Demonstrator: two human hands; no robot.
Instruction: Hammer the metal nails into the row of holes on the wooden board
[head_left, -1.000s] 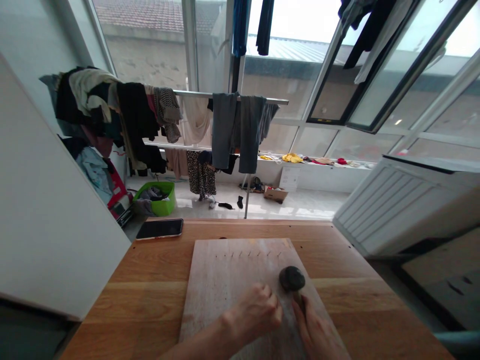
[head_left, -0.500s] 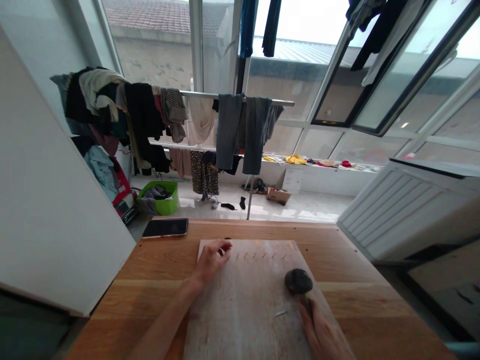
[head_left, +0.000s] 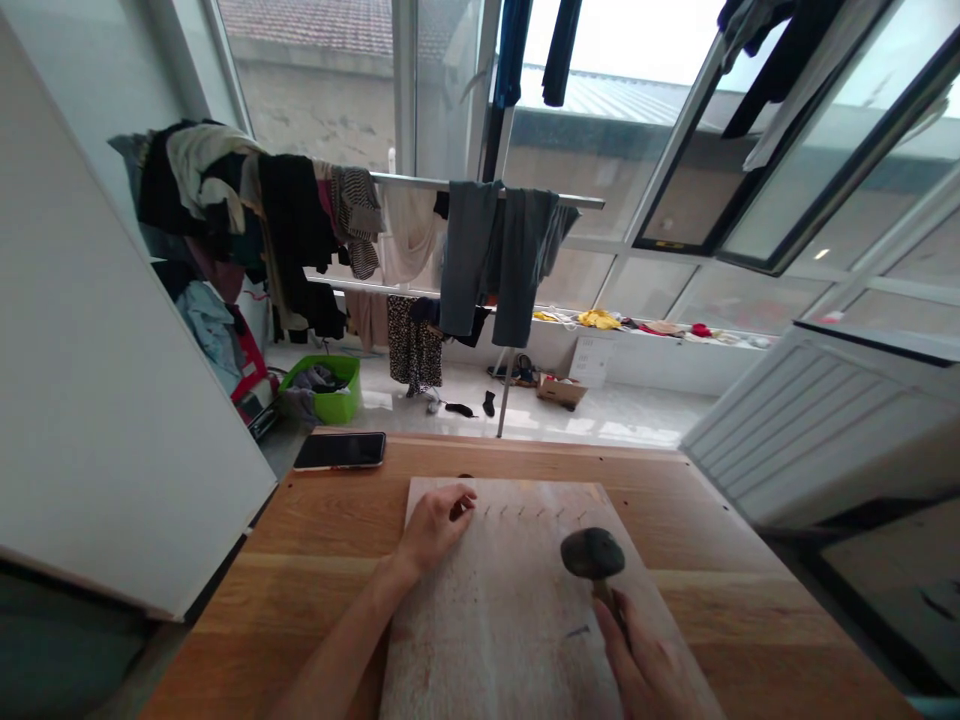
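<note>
My right hand (head_left: pixel 643 650) is wrapped around the handle of a mallet with a rounded black head (head_left: pixel 592 553), held over the right side of a pale wooden board (head_left: pixel 480 620). At the board's upper left, my left hand (head_left: pixel 439 522) has thumb and fingers curled into a pinch; whatever is between the fingertips is too small to make out. Rightward from those fingertips runs a row of several thin nails (head_left: pixel 540 514) standing in the board, some leaning. Another nail-like piece (head_left: pixel 577 632) lies flat beside my right hand.
The board rests on a wooden table (head_left: pixel 300 570). A phone (head_left: pixel 340 451) lies near the table's far left edge. Beyond stand a drying rack (head_left: pixel 487 186) with hanging clothes and a green basket (head_left: pixel 337 402) on the floor. A white panel (head_left: pixel 120 400) borders the left side.
The mallet head has turned and its handle shows more. My left hand stays pinched at the board's upper left. The whole view has shifted slightly.
</note>
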